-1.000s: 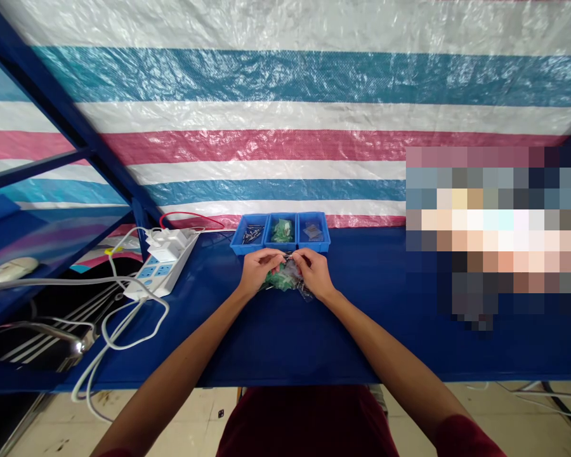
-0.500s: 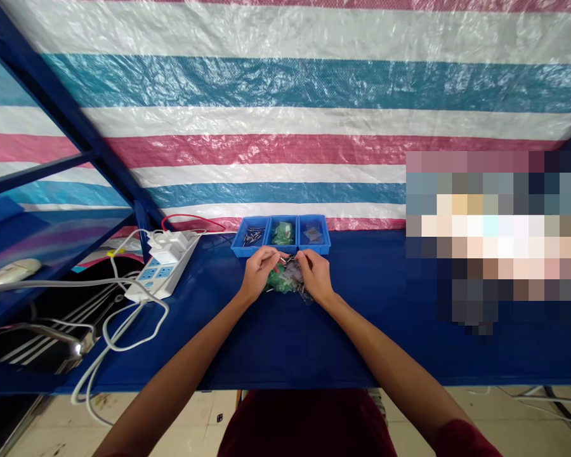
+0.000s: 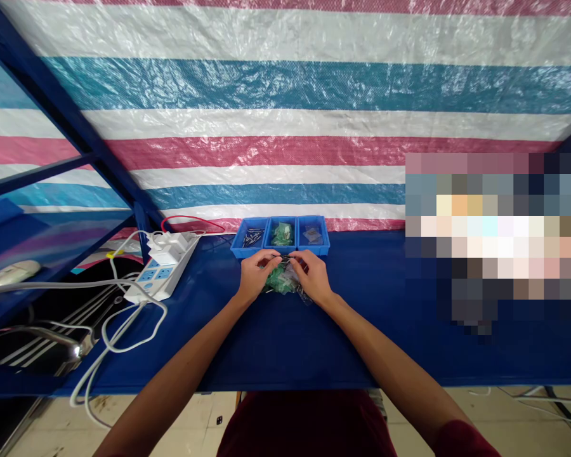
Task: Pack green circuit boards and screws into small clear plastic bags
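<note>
With left hand and right hand, pinched thin piece toward tabletop rear edge, and through slack grip risked loss among green packets.

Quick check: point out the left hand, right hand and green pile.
Left hand (image 3: 254,274): head view, back of the hand.
Right hand (image 3: 316,273): head view, back of the hand.
Green pile (image 3: 280,280): head view, middle.

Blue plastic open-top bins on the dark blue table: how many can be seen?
3, in one row: the left bin holds thin metallic pieces, the middle bin green packets, the right bin clear flat packets. Others may be hidden by the pixelated area.
</note>
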The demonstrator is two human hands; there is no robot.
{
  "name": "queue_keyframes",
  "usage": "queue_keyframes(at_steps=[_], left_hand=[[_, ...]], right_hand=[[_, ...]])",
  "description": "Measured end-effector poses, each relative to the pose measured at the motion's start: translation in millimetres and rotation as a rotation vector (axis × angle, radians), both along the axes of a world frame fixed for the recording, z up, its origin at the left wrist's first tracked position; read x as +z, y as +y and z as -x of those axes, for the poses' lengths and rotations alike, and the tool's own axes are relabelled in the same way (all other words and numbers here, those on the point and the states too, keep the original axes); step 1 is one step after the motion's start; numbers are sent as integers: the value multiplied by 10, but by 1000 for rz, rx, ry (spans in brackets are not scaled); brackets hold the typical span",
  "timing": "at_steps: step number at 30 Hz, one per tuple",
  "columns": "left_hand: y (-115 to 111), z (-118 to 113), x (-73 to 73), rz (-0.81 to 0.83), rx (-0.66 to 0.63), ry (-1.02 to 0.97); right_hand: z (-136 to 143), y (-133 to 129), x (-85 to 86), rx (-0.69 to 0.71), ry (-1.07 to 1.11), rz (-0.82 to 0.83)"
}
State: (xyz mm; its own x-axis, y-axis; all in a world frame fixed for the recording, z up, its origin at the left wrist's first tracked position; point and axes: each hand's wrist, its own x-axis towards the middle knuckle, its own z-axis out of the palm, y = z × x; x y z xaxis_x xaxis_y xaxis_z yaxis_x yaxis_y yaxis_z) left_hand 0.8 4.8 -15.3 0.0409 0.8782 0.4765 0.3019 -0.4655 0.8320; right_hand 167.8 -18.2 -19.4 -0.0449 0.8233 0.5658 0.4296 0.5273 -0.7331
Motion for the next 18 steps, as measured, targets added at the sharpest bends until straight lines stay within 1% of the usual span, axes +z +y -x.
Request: queue_keyframes(at_steps=[6,13,15,18], left_hand=[[-29,-34,0,25,-6,-86],[-72,-72,60,40,-29,-109],[-74,-76,67,48,-23,-134],[-73,-78,72,65,1,-167]], right_hand=[[15,-4,-22,72,-84,-16],[12,4,-35,87,-90,-24],[10,8,-40,79,-89,-15],[14,11,-49,107,-101,-7]])
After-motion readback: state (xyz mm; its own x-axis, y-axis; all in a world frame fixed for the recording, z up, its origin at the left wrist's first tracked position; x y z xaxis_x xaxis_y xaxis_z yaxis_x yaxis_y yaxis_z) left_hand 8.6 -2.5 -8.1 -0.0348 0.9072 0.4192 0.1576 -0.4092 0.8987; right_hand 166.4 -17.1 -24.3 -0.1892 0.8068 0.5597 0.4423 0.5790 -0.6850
